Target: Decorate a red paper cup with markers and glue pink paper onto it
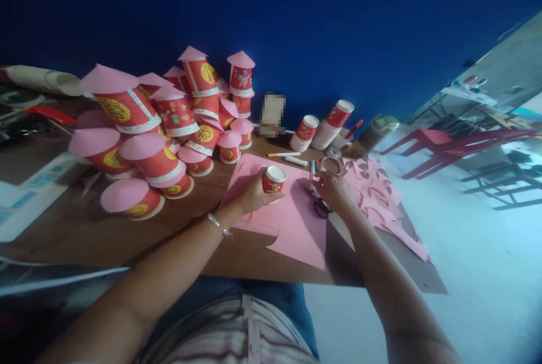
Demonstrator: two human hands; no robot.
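My left hand [254, 193] is closed around a red paper cup [273, 184], its white end facing up, above sheets of pink paper [296, 234]. Over the right side of the paper, my right hand [333, 188] has its fingers curled in; what they hold, if anything, is hard to make out. Right at those fingertips is a marker [312, 175] with blue-green ends. Scissors [320, 207] with black handles lie just below that hand, and a roll of tape [331, 166] sits behind it.
Many red cups with pink paper cones [146, 155] are piled on the left. At the back stand stacked red cups [305, 132] and a bottle [376, 134]. A yellow pen [283, 154] and a white marker [296, 161] lie ahead. Pink scraps [376, 194] cover the right edge.
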